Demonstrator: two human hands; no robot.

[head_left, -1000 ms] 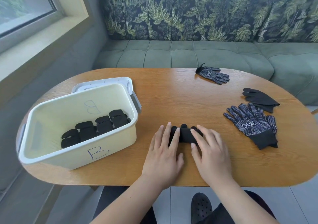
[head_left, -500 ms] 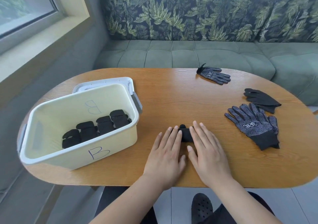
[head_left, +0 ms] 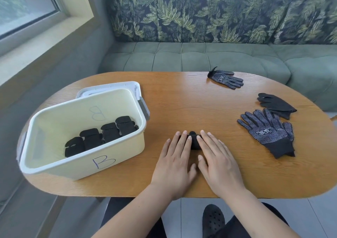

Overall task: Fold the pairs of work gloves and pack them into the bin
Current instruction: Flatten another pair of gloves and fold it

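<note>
A folded black glove pair (head_left: pixel 194 141) lies near the table's front middle, mostly covered by both hands. My left hand (head_left: pixel 175 163) and my right hand (head_left: pixel 218 163) lie flat on it side by side, fingers straight, pressing it down. The cream bin (head_left: pixel 116 157) marked "B" stands at the left and holds several folded black glove pairs (head_left: pixel 102 137) in a row. To the right lie a dotted glove pair (head_left: pixel 268 133), a plain black glove pair (head_left: pixel 276 105) and, farther back, a single dotted glove (head_left: pixel 226 78).
The oval wooden table (head_left: pixel 182 102) ends close in front of my hands. A white lid (head_left: pixel 109 89) lies under the bin's far side. A green couch (head_left: pixel 182 58) with leaf-patterned cushions runs behind the table. A window sill is at the left.
The glove bundle has been rolled tighter. My hands have drawn together over it, so much less of it shows now than a second ago.
</note>
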